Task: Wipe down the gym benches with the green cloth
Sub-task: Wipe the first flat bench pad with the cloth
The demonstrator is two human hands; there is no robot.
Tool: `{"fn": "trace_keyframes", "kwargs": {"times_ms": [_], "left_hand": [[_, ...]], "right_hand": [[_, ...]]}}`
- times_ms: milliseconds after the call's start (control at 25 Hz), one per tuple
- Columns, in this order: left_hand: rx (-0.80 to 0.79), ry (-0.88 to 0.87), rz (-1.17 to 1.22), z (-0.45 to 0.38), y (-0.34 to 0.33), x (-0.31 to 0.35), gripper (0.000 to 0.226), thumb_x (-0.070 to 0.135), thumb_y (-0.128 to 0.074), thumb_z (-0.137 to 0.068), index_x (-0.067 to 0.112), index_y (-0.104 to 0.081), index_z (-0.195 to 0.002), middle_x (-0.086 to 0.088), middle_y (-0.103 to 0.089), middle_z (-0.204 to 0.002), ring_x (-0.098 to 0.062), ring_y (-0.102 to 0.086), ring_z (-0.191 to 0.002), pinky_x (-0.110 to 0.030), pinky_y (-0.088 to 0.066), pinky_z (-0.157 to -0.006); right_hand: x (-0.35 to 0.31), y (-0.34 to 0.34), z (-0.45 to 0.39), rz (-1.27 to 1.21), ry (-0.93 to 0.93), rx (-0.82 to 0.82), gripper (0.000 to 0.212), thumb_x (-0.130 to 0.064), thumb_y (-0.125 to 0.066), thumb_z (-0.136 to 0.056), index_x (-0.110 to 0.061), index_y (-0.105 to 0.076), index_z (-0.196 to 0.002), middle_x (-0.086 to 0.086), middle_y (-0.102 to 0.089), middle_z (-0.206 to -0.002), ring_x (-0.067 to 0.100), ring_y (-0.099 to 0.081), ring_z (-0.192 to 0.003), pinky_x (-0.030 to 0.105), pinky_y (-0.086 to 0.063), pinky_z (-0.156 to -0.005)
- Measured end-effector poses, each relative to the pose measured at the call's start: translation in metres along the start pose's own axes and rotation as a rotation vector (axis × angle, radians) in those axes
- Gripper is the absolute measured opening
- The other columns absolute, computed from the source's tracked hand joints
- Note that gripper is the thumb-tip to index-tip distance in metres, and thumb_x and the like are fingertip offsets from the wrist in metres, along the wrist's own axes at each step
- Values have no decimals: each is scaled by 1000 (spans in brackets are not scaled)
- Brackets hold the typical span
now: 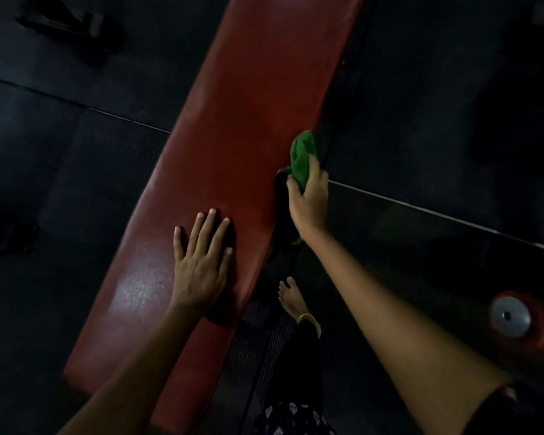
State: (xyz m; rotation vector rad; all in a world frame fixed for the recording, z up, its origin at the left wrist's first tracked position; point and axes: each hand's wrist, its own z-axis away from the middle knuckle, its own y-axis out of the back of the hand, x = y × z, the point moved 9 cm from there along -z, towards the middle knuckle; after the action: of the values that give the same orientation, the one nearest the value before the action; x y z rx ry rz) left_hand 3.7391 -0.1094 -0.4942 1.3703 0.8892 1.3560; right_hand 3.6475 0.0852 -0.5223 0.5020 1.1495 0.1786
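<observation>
Two bare forearms are seen nearest the camera, reaching up from 6 o'clock. The left hand (201, 262) is laid flat, fingers straight and spread, palm down on the red bench (233, 120), which runs from 7 o'clock toward 1 o'clock. At the bench's right edge, near the frame's centre, the green cloth (302, 155) is gripped by the right hand (308, 202), fingers curled round it, and is pressed against the pad's side. A bare foot (291, 296) is seen on the dark floor (76, 152) below. A red roller (528, 321) with a metal cap lies at 4 o'clock.
</observation>
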Motion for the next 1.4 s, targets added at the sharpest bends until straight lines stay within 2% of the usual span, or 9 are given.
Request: {"fn": "trace_keyframes", "kwargs": {"times_ms": [120, 360, 520, 680, 760, 920, 1120, 1280, 1400], "left_hand": [[29, -6, -41, 3, -1, -4, 53, 36, -26, -97, 14, -32, -145, -9, -26, -154, -23, -15, -143, -52, -7, -114], [54, -17, -24, 6, -4, -7, 53, 38, -23, -97, 17, -31, -146, -7, -25, -154, -23, -15, -144, -49, -3, -115], [68, -35, -14, 6, -4, -7, 54, 38, -23, -97, 17, -32, -146, -8, -25, -154, -24, -16, -144, -50, -3, -115], [97, -56, 4, 6, -3, -10, 53, 37, -24, -97, 18, -31, -146, -8, -25, -154, -24, -16, -144, -50, -2, -114], [99, -56, 10, 5, -4, -11, 53, 38, -23, -97, 18, -30, -147, -8, -25, -155, -24, -16, -144, -49, -1, -114], [99, -41, -24, 7, -7, -13, 54, 38, -22, -97, 19, -31, -146, -7, -25, -155, -24, -17, -144, -49, -3, -114], [87, 0, -26, 7, -7, -18, 54, 40, -21, -97, 21, -29, -147, -3, -22, -156, -22, -14, -145, -48, 1, -114], [71, -1, -16, 9, -7, -15, 49, 36, -29, -100, 22, -28, -147, -1, -20, -156, -20, -10, -146, -48, 2, -115], [7, -49, 58, 7, -3, -12, 50, 34, -34, -100, 21, -25, -148, -2, -14, -158, -20, -4, -146, -48, 6, -115]], "right_hand": [[9, -10, 46, -28, 27, -29, 54, -17, -54, -92, -13, -36, -143, 15, -41, -131, 30, -45, -119, 38, -39, -97], [0, 2, -3, -23, -35, 46, 54, -24, -49, -94, -20, -31, -145, 13, -42, -130, 30, -47, -117, 43, -41, -97], [14, -14, 53, -10, -69, 65, 56, -24, -51, -92, -22, -32, -145, 10, -40, -136, 28, -44, -123, 48, -38, -100], [25, -23, 112, -79, 14, 4, 55, -11, -54, -91, -11, -34, -143, 15, -43, -130, 21, -47, -115, 18, -34, -89], [23, -20, 93, -56, 17, 24, 54, -10, -52, -91, -11, -35, -143, 14, -44, -130, 21, -46, -116, 13, -29, -83], [19, -20, 76, -118, -18, 71, 54, -15, -48, -93, -15, -33, -144, 10, -44, -131, 21, -47, -117, 16, -32, -85], [76, -65, 198, -251, -55, -65, 65, -32, -51, -80, -10, -37, -140, 15, -48, -127, 24, -49, -116, 34, -38, -102], [74, -62, 222, -249, -38, -11, 52, -14, -53, -90, -12, -39, -139, 6, -47, -122, 9, -45, -105, 18, -34, -89], [62, -51, 200, -275, -52, 58, 51, -14, -50, -92, -15, -37, -141, 9, -48, -124, 8, -43, -102, 23, -35, -86]]}}
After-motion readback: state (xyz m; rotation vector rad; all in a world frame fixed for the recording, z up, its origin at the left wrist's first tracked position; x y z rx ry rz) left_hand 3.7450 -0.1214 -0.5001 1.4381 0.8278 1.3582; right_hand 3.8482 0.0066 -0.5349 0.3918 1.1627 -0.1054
